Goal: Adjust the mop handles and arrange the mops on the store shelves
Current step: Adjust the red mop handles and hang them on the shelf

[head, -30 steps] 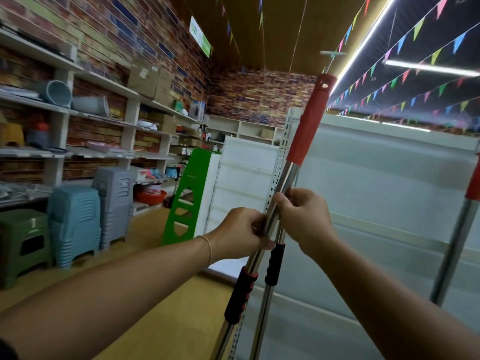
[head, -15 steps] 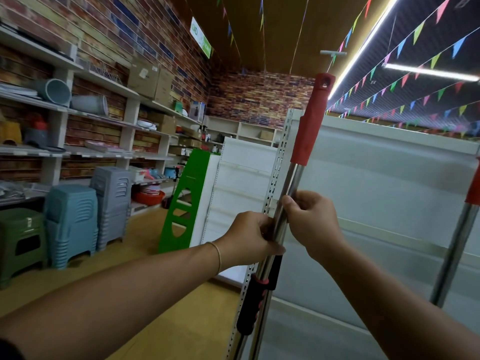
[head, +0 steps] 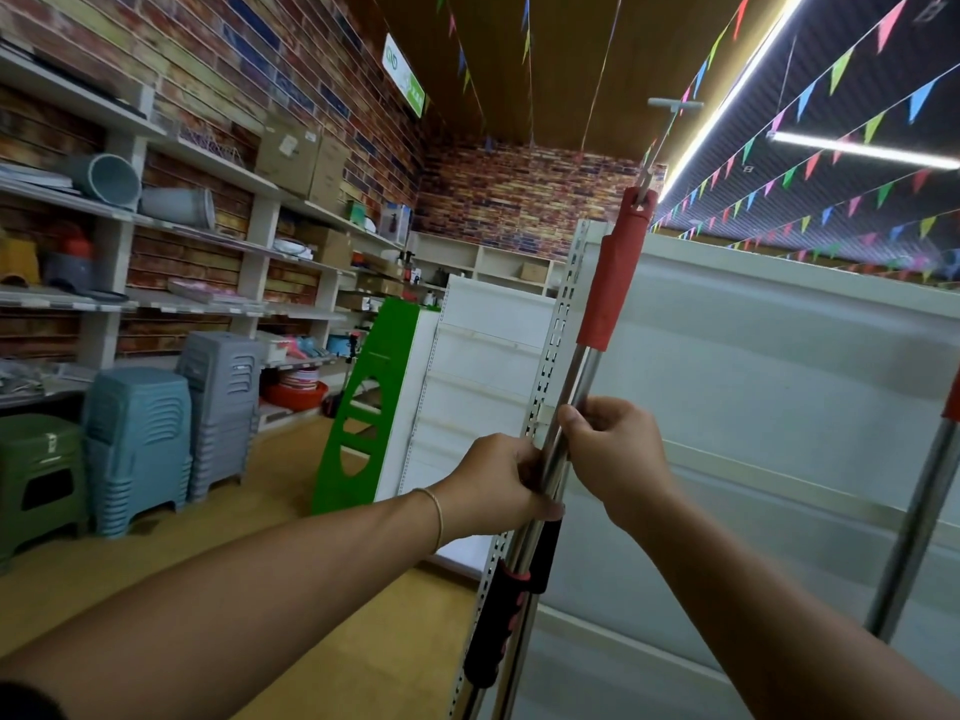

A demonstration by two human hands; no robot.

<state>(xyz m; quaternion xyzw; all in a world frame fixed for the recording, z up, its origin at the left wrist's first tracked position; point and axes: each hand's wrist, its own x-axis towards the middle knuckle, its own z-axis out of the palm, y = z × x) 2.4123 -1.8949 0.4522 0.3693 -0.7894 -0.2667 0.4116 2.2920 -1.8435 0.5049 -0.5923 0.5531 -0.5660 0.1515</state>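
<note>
My left hand [head: 498,480] and right hand [head: 618,454] both grip steel mop handle [head: 581,376], left lower. Since second ago handle swung more upright, close beside slotted shelf post [head: 565,288]. Judging: placing stage, adjustment near done.

Head camera looks forward, close over both forearms.

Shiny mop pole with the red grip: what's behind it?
Behind the silver metal mop pole stand a white slotted shelf post and a white back panel. The left hand and right hand gripping it hide the post there.
</note>
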